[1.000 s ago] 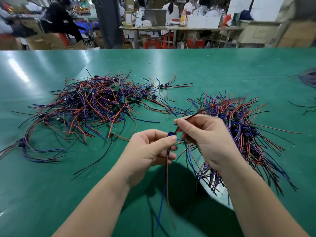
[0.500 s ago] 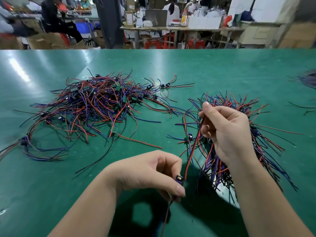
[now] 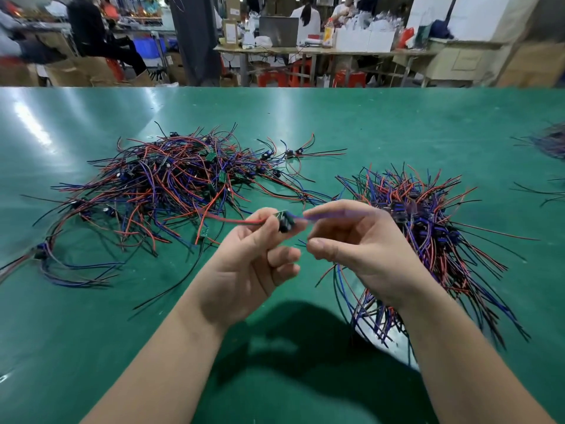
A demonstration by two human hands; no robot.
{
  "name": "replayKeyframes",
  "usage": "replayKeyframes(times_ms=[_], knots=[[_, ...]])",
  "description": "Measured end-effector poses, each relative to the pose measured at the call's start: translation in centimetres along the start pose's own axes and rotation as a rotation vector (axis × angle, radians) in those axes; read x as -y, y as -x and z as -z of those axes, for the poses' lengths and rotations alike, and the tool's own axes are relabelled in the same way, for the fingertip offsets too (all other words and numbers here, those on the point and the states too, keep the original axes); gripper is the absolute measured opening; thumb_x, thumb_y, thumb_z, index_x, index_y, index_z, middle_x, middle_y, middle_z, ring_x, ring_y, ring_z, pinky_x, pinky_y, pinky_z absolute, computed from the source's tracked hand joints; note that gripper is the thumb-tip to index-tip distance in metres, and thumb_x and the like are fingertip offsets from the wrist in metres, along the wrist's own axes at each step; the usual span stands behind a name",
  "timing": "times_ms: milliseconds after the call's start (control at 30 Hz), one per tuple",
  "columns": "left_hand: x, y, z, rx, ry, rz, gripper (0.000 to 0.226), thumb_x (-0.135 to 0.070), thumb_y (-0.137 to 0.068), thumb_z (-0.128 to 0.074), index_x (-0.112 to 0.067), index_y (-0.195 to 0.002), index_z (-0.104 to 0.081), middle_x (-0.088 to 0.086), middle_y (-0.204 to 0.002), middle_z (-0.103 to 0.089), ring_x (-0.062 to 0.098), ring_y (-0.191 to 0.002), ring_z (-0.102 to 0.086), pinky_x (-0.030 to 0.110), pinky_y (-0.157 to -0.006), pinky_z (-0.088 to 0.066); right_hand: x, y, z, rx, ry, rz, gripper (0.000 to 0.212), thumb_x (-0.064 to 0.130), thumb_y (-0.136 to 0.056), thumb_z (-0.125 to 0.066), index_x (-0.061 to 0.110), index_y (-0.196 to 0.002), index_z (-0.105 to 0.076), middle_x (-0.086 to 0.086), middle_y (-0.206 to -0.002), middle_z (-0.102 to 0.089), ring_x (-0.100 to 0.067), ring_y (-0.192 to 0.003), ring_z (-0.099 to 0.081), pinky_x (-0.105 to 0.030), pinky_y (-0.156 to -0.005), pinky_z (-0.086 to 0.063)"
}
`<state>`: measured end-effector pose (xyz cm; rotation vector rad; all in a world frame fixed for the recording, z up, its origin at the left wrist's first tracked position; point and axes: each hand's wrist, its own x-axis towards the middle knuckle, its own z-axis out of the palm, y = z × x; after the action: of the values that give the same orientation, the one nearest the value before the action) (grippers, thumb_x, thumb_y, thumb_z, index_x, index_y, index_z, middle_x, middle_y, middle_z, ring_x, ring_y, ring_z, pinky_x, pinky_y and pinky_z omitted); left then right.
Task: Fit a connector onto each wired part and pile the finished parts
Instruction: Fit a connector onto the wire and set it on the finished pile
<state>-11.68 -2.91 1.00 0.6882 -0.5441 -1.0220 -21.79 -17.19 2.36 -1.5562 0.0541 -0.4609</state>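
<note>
My left hand [image 3: 247, 264] pinches a small black wired part [image 3: 286, 224] between thumb and fingertips, above the table's middle. The part's red wire [image 3: 235, 220] trails left toward the loose tangle of red, blue and black wired parts [image 3: 171, 185]. My right hand [image 3: 363, 246] is right next to the part, fingers curled. A blurred blue wire [image 3: 339, 214] runs from the part along its index finger. A denser pile of wired parts with blue connectors [image 3: 428, 228] lies behind and under my right hand.
The green table [image 3: 305, 117] stretches far back to its edge. Another small bunch of wires [image 3: 550, 142] lies at the far right. Beyond the table, people sit at benches among boxes.
My left hand has risen from low near me to the middle, holding a part. My right hand has come down and left from the right pile to meet it.
</note>
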Motion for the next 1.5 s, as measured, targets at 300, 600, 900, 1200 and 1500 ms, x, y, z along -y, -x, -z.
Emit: replayKeyframes(times_ms=[300, 600, 900, 1200, 1500], knots=[[1.7, -0.3, -0.6, -0.044, -0.649, -0.192, 0.026, -0.01, -0.066, -0.078, -0.032, -0.071, -0.067, -0.011, -0.075, -0.069, 0.004, -0.058, -0.057, 0.019, -0.054, -0.049, -0.3, -0.4, -0.6, -0.189, -0.238, -0.04, 0.013, 0.024, -0.063, -0.071, 0.012, -0.066, -0.072, -0.004, -0.061, -0.064, -0.013, -0.049, -0.052, -0.017, -0.048, -0.044], [1.7, -0.5, -0.6, -0.174, -0.5, -0.002, 0.031, -0.038, -0.053, -0.083, -0.014, -0.073, -0.077, 0.005, -0.067, -0.071, 0.014, -0.058, -0.067, 0.023, -0.055, -0.054, -0.2, -0.3, 0.8, -0.122, -0.04, -0.137, 0.009, 0.014, -0.069, -0.072, 0.01, -0.062, -0.069, -0.008, -0.056, -0.055, -0.014, -0.048, -0.045, -0.018, -0.047, -0.038], [3.6, 0.2, -1.1, 0.022, -0.774, 0.297, 0.016, -0.014, -0.068, -0.083, -0.017, -0.065, -0.067, 0.001, -0.063, -0.067, 0.009, -0.055, -0.061, 0.02, -0.054, -0.052, 0.5, -0.4, 2.1, -0.35, 0.122, 0.052, 0.014, 0.026, -0.072, -0.071, 0.013, -0.072, -0.076, -0.002, -0.058, -0.062, -0.008, -0.052, -0.051, -0.015, -0.052, -0.042], [3.0, 0.5, -1.0, 0.128, -0.794, 0.408, 0.02, -0.008, -0.076, -0.078, -0.02, -0.071, -0.063, 0.002, -0.065, -0.065, 0.009, -0.058, -0.061, 0.019, -0.055, -0.052, 0.7, -0.5, 2.6, -0.476, -0.114, 0.084, 0.029, 0.027, -0.092, -0.049, 0.01, -0.108, -0.066, -0.005, -0.088, -0.068, -0.016, -0.076, -0.063, -0.02, -0.057, -0.046], [1.5, -0.8, -0.6, -0.374, -0.513, -0.075, 0.03, -0.027, -0.058, -0.071, -0.005, -0.07, -0.054, 0.004, -0.053, -0.066, 0.014, -0.044, -0.063, 0.02, -0.042, -0.05, 0.1, 0.4, 1.0, 0.02, 0.461, 0.058, 0.025, 0.018, -0.078, -0.075, 0.02, -0.103, -0.071, 0.003, -0.091, -0.071, -0.019, -0.082, -0.067, -0.031, -0.077, -0.055]])
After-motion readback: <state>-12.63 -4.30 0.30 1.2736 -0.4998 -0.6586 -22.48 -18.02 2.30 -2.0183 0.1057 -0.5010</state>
